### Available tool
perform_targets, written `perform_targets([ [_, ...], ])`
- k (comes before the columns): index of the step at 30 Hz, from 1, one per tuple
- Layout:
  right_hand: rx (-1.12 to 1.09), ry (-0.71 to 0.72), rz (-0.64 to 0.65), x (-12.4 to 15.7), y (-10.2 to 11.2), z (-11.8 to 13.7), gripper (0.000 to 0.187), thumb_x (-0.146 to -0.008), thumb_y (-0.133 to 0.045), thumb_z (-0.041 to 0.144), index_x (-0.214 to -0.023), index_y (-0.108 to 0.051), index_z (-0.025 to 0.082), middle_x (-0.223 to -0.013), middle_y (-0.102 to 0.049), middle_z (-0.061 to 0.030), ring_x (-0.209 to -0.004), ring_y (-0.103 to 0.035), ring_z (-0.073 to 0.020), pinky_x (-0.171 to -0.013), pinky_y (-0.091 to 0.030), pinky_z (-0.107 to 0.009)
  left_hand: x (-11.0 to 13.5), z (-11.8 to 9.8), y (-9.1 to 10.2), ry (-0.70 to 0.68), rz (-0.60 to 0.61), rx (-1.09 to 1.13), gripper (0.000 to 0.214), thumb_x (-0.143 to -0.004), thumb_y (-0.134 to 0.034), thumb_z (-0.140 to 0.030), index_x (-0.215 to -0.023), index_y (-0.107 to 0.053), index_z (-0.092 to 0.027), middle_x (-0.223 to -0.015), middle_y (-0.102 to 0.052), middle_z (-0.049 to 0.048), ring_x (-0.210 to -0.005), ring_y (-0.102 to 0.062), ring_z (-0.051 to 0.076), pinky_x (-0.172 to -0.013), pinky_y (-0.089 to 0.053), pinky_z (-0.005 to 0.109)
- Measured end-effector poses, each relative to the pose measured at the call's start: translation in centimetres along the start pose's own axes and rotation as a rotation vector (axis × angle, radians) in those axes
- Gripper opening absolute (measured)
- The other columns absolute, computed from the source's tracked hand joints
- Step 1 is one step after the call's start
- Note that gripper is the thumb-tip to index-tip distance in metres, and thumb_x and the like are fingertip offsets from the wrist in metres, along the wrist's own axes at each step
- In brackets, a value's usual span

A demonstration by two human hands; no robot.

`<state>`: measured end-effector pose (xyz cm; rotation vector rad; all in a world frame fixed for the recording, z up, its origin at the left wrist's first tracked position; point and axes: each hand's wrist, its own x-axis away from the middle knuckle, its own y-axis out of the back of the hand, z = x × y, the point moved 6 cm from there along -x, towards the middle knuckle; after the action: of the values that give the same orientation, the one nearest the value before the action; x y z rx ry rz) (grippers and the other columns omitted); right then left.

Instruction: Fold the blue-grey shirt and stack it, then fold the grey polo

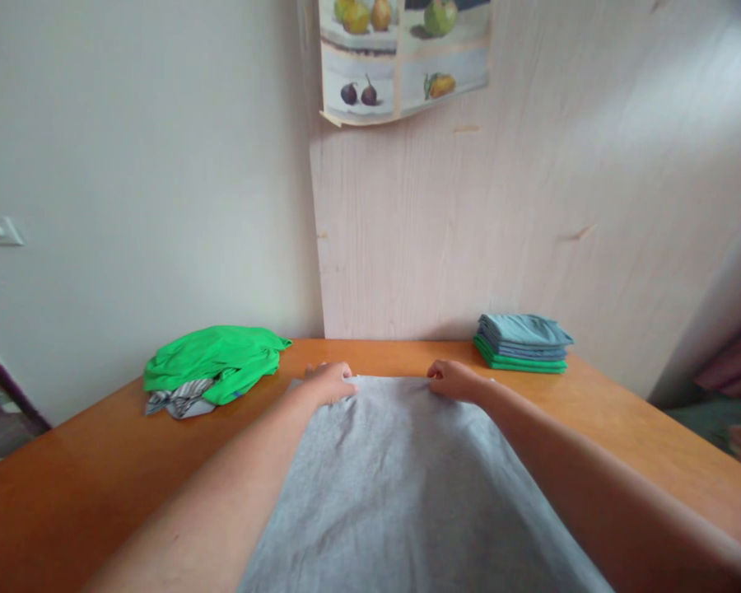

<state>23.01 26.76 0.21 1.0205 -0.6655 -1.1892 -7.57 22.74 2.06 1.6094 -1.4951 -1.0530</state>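
Observation:
A grey piece of cloth (407, 478), its kind not plain from here, stretches from the middle of the table down past the bottom of the view. Small creases run along its left side. My left hand (332, 382) grips the far edge near the left corner, fingers closed on the fabric. At the same edge, farther right, my right hand (455, 380) is closed with its fingertips pinching the cloth. Both arms reach forward along the cloth's sides. The near end of the cloth is out of view.
A crumpled bright green garment (222, 358) lies at the back left over a striped cloth (188, 394). At the back right sits a stack of folded blue-grey and green cloths (522, 342). The orange-brown table (67, 494) meets a wall carrying a fruit picture (401, 62).

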Motion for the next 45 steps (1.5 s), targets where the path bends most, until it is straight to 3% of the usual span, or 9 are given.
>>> perform_targets([
  [5,-0.037,0.018,0.010,0.4,1.1,0.2,0.004,-0.072,-0.066,0.017,-0.076,-0.066,0.018,-0.078,-0.067,-0.0010,-0.073,-0.059,-0.0151,-0.061,-0.037,-0.023,-0.3,0.2,0.6,-0.005,0.029,0.029,0.023,-0.064,-0.077,-0.042,-0.079,-0.070,-0.026,-0.084,-0.073,0.0014,-0.093,-0.066,0.027,-0.085,-0.045,0.034],
  [9,-0.095,0.008,-0.010,0.1,2.5,0.7,0.003,-0.079,-0.059,0.018,-0.077,-0.062,0.018,-0.073,-0.063,0.0006,-0.065,-0.054,-0.0125,-0.055,-0.033,-0.023,-1.3,0.0,1.3,-0.047,0.035,0.116,0.017,-0.071,-0.070,-0.037,-0.082,-0.070,-0.024,-0.085,-0.073,0.0000,-0.085,-0.065,0.022,-0.074,-0.046,0.029],
  [20,0.086,0.002,-0.012,-0.8,0.8,0.9,0.006,-0.081,-0.061,0.020,-0.077,-0.066,0.018,-0.082,-0.069,-0.0040,-0.075,-0.059,-0.0167,-0.060,-0.033,-0.025,-1.8,0.4,-1.1,0.015,-0.037,0.132,0.029,-0.074,-0.070,-0.027,-0.102,-0.068,-0.023,-0.096,-0.074,0.0052,-0.089,-0.066,0.025,-0.083,-0.047,0.035],
  [26,0.202,-0.082,-0.075,0.6,2.2,1.4,0.030,-0.082,-0.065,0.030,-0.109,-0.069,0.018,-0.114,-0.071,-0.0138,-0.103,-0.064,-0.0289,-0.078,-0.043,-0.033,-1.0,-0.8,0.1,0.012,-0.128,-0.027,0.033,-0.079,-0.068,-0.023,-0.111,-0.066,-0.021,-0.113,-0.070,0.0155,-0.113,-0.062,0.037,-0.104,-0.036,0.052],
  [29,0.224,-0.036,-0.093,1.7,2.1,3.4,0.030,-0.092,-0.053,0.029,-0.115,-0.068,0.018,-0.124,-0.068,-0.0154,-0.115,-0.061,-0.0299,-0.090,-0.044,-0.036,0.5,-2.7,0.0,-0.092,-0.165,-0.069,0.024,-0.089,-0.054,-0.021,-0.110,-0.067,-0.020,-0.121,-0.067,0.0155,-0.122,-0.057,0.031,-0.108,-0.034,0.045],
  [32,0.221,0.048,-0.057,2.8,0.4,5.9,0.037,-0.100,-0.039,0.032,-0.114,-0.070,0.017,-0.122,-0.070,-0.0149,-0.116,-0.063,-0.0276,-0.097,-0.044,-0.036,2.3,-4.6,-1.7,-0.233,-0.130,-0.114,0.028,-0.097,-0.044,-0.027,-0.107,-0.069,-0.020,-0.119,-0.069,0.0131,-0.120,-0.059,0.027,-0.108,-0.038,0.040],
  [35,0.248,0.141,-0.005,4.0,-2.2,7.5,0.051,-0.101,-0.039,0.044,-0.135,-0.060,0.012,-0.146,-0.055,-0.0192,-0.136,-0.050,-0.0312,-0.111,-0.037,-0.040,3.7,-5.4,-3.9,-0.348,-0.061,-0.214,0.042,-0.101,-0.039,-0.039,-0.123,-0.065,-0.015,-0.137,-0.062,0.0160,-0.135,-0.051,0.028,-0.115,-0.034,0.041],
  [38,0.245,0.170,0.032,4.7,-4.0,7.4,0.067,-0.103,-0.032,0.052,-0.152,-0.042,0.006,-0.160,-0.036,-0.0209,-0.151,-0.027,-0.0319,-0.121,-0.024,-0.044,4.3,-4.7,-5.1,-0.314,0.029,-0.262,0.062,-0.102,-0.032,-0.052,-0.146,-0.049,-0.012,-0.159,-0.042,0.0164,-0.150,-0.032,0.029,-0.121,-0.025,0.043],
  [45,0.222,0.147,0.097,5.3,-3.1,5.5,0.078,-0.102,-0.025,0.063,-0.159,-0.031,0.010,-0.166,-0.025,-0.0163,-0.155,-0.017,-0.0293,-0.124,-0.018,-0.044,4.6,-3.9,-5.2,-0.210,0.128,-0.287,0.083,-0.096,-0.020,-0.073,-0.159,-0.030,-0.021,-0.168,-0.021,0.0067,-0.156,-0.015,0.031,-0.123,-0.014,0.056],
])
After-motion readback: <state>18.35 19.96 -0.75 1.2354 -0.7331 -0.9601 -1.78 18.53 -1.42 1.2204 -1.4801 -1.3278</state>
